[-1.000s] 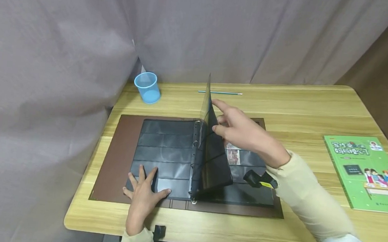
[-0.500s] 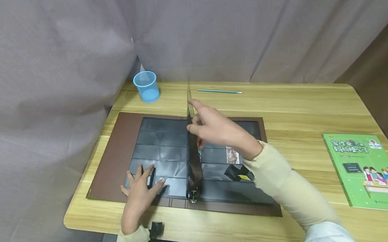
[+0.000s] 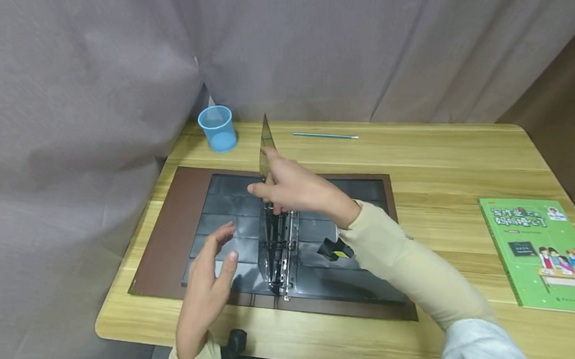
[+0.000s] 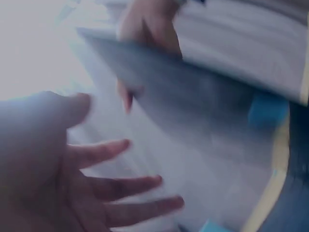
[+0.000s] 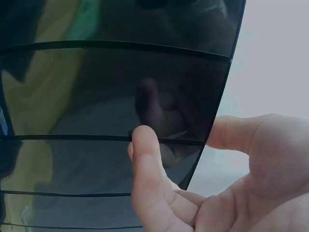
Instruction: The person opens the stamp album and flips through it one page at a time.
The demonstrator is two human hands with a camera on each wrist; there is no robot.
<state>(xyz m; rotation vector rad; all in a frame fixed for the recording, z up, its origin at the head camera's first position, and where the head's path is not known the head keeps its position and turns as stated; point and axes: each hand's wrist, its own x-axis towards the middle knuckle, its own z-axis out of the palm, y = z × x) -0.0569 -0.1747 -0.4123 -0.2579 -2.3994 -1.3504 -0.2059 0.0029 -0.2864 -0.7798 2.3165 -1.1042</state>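
Observation:
A brown ring binder [image 3: 158, 237] lies spread on the table, black pocket pages on both sides of its metal rings [image 3: 290, 247]. One or more glossy pocket pages [image 3: 267, 133] stand nearly upright, leaning left of the rings. My right hand [image 3: 299, 186] pinches the outer edge of this raised part; in the right wrist view the thumb and fingers lie on opposite faces of the dark pocket page [image 5: 96, 106]. My left hand [image 3: 208, 286] hovers over the lower part of the left page [image 3: 234, 206], fingers spread and holding nothing. The right forearm covers part of the right page [image 3: 350, 283].
A blue plastic cup [image 3: 219, 129] stands at the back left of the wooden table [image 3: 471, 160]. Behind the binder lies a pencil [image 3: 325, 136]. A green book [image 3: 540, 256] rests at the right. Grey curtain [image 3: 303, 45] hangs along the back and left.
My right hand has swung the pocket page leftward from over the right side, past upright. My left hand has lifted from the left page where it was pressing.

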